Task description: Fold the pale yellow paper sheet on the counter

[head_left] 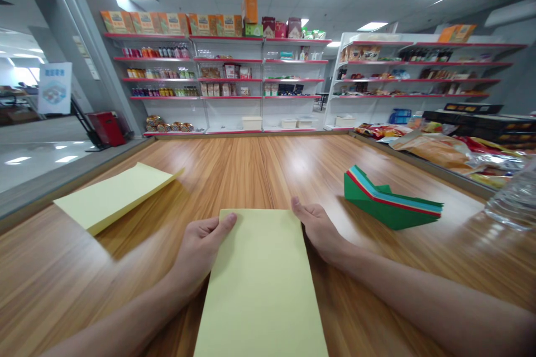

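Note:
A pale yellow sheet of paper (260, 284) lies lengthwise in front of me, its near end running out of the picture. My left hand (204, 242) grips its far left corner, thumb on top and fingers curled beneath. At the far right corner, my right hand (319, 228) pinches the edge with the thumb up; its other fingers are mostly hidden. To the left rests a stack of the same yellow paper (119, 195), with its far right end lifted. On the right stands a folded paper boat (387, 203) in green, with red, white and blue layers along its rim.
The wooden table (247, 173) has a raised border. A clear plastic bottle (515, 201) is at the right edge. Beyond the right border lie packaged snacks (439, 150) and dark boxes (481, 128). Stocked shelves (226, 97) line the back.

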